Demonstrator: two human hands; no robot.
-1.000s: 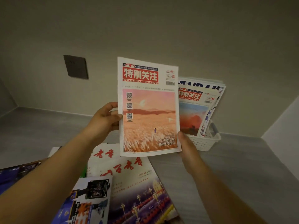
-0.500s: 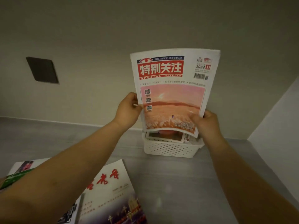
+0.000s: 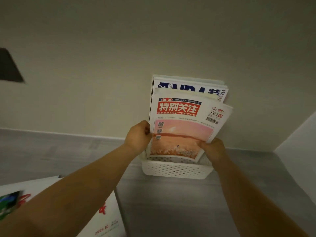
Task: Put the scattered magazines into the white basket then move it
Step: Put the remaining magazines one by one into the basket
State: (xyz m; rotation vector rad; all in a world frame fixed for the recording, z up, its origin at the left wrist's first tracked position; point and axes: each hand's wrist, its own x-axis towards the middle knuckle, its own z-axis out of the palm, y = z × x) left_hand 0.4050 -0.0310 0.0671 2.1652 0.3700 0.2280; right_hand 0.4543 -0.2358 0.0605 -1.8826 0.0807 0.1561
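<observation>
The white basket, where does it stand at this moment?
In the head view the white basket stands right of centre on the grey surface, close to the back wall, directly below the pink-cover magazine.

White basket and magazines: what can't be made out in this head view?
Inside of the white basket: hidden by the pink-cover magazine.
NBA magazine: lower cover hidden behind it.
Table magazines: cut off by the bottom edge, covered by the left forearm.
Dark wall plate: blurred, cut by the left edge.

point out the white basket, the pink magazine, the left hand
white perforated plastic basket (image 3: 176, 170): head view, front wall
pink-cover paper magazine (image 3: 183, 135): head view, cover picture
left hand (image 3: 138, 138): head view, back of hand
</observation>
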